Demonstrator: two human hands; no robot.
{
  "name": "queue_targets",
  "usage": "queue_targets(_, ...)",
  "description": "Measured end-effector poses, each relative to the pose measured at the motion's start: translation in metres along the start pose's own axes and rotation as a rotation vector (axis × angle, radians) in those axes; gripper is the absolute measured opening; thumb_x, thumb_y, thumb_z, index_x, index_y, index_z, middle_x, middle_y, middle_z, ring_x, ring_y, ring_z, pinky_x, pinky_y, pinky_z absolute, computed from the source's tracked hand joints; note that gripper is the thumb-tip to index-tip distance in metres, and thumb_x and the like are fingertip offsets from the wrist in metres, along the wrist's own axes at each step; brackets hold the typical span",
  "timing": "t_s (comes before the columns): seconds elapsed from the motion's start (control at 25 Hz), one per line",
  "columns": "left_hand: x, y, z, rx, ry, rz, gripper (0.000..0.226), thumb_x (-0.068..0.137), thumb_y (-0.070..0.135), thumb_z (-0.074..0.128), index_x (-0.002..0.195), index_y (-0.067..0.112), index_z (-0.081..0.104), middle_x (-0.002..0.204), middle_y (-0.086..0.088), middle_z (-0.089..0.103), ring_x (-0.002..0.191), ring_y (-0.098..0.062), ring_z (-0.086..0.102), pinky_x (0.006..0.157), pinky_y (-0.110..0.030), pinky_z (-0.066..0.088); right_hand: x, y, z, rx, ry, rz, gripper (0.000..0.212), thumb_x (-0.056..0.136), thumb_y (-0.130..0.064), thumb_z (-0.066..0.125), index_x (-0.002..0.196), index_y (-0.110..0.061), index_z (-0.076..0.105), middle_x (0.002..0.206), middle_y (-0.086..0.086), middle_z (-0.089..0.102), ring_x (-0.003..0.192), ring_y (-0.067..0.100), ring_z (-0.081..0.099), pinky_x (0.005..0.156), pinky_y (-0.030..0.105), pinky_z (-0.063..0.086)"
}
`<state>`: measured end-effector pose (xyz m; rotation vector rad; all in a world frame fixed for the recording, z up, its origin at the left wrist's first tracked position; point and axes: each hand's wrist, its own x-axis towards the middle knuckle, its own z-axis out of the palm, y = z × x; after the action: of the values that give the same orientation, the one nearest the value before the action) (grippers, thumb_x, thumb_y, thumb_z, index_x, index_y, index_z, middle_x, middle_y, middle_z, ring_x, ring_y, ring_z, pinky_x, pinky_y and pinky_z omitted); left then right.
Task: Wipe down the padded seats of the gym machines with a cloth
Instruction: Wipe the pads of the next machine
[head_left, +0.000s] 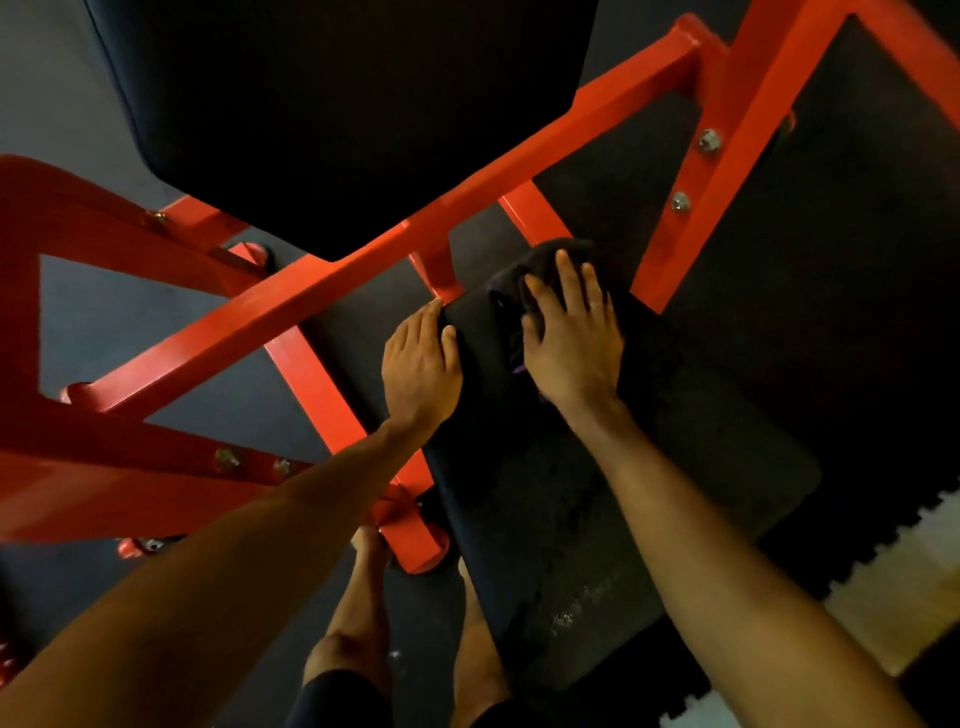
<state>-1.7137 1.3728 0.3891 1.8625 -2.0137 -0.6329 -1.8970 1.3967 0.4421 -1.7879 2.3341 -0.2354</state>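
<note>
Head view: red steel frame (363, 275) hems the black padded seat (571, 493) — left hand (421, 364) rests open on its edge, right hand (571, 343) presses spread, straight fingers (567, 280) on a crumpled dark cloth (511, 296) atop it.

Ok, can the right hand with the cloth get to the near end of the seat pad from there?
Probably yes. The right hand presses the cloth at the seat pad's far end; nothing lies on the pad nearer, and the left hand sits at its left edge.
</note>
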Motion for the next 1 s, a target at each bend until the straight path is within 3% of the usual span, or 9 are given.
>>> queue_targets(0.16,-0.002,0.000,-0.001,0.007,0.003,0.006,0.059,0.103,0.042,0.024,0.146,0.012,0.050,0.146,-0.006,0.056,0.135,-0.024,0.049,0.114,-0.039,0.035,-0.055,-0.012,0.005,-0.034,0.028,0.057,0.052,0.094,-0.034,0.062,0.145,-0.028,0.055,0.165,0.007,0.031,0.152,0.036,0.027,0.120,0.054,0.028)
queue_targets(0.28,-0.002,0.003,0.000,0.018,0.010,0.016,0.059,0.103,0.040,0.024,0.145,0.010,0.052,0.145,-0.008,0.057,0.134,-0.026,0.050,0.113,-0.040,0.037,-0.010,-0.042,0.003,0.026,-0.081,0.111,0.054,0.099,-0.037,0.057,0.151,-0.031,0.047,0.170,0.004,0.019,0.156,0.034,0.013,0.125,0.054,0.016)
queue_targets(0.36,-0.003,0.002,0.000,0.023,0.029,0.026,0.058,0.102,0.037,0.026,0.142,0.006,0.053,0.142,-0.012,0.058,0.132,-0.029,0.052,0.111,-0.041,0.037,0.002,-0.057,0.007,0.005,-0.145,0.039,0.054,0.102,-0.038,0.051,0.155,-0.032,0.040,0.171,0.003,0.013,0.157,0.033,0.006,0.126,0.053,0.008)
queue_targets(0.56,-0.004,-0.003,-0.001,0.026,0.028,0.044,0.056,0.101,0.034,0.029,0.144,0.007,0.052,0.142,-0.010,0.058,0.131,-0.028,0.052,0.111,-0.041,0.038,-0.060,-0.017,0.004,0.012,-0.058,-0.202,0.052,0.093,-0.036,0.062,0.144,-0.028,0.057,0.166,0.002,0.030,0.152,0.032,0.029,0.119,0.053,0.029)
queue_targets(0.68,-0.004,0.002,0.001,0.040,0.031,0.026,0.054,0.104,0.037,0.028,0.144,0.009,0.052,0.141,-0.008,0.059,0.130,-0.026,0.053,0.111,-0.040,0.038,-0.048,0.026,-0.009,-0.068,-0.056,-0.153,0.054,0.092,-0.038,0.063,0.145,-0.031,0.056,0.165,0.002,0.032,0.151,0.032,0.030,0.118,0.053,0.033)
queue_targets(0.76,-0.004,0.003,0.003,0.052,0.012,0.029,0.055,0.104,0.038,0.027,0.145,0.010,0.051,0.143,-0.007,0.058,0.132,-0.025,0.051,0.113,-0.039,0.036,-0.015,0.023,-0.012,-0.062,-0.039,-0.031,0.056,0.093,-0.035,0.066,0.147,-0.031,0.053,0.166,0.002,0.029,0.153,0.033,0.026,0.119,0.053,0.031)
queue_targets(0.88,-0.002,-0.001,0.002,0.052,0.011,0.028,0.054,0.104,0.037,0.028,0.144,0.009,0.052,0.142,-0.008,0.058,0.132,-0.025,0.052,0.112,-0.040,0.038,0.017,-0.016,-0.003,-0.026,-0.124,0.106,0.056,0.099,-0.038,0.058,0.153,-0.032,0.044,0.170,0.000,0.015,0.157,0.031,0.011,0.124,0.052,0.018)
queue_targets(1.0,-0.006,-0.002,0.002,0.049,0.020,0.051,0.053,0.104,0.034,0.030,0.143,0.007,0.053,0.141,-0.009,0.059,0.131,-0.027,0.054,0.110,-0.041,0.039,-0.010,-0.031,0.005,-0.044,-0.097,-0.086,0.055,0.096,-0.037,0.063,0.149,-0.029,0.050,0.168,0.003,0.023,0.155,0.034,0.020,0.122,0.055,0.022)
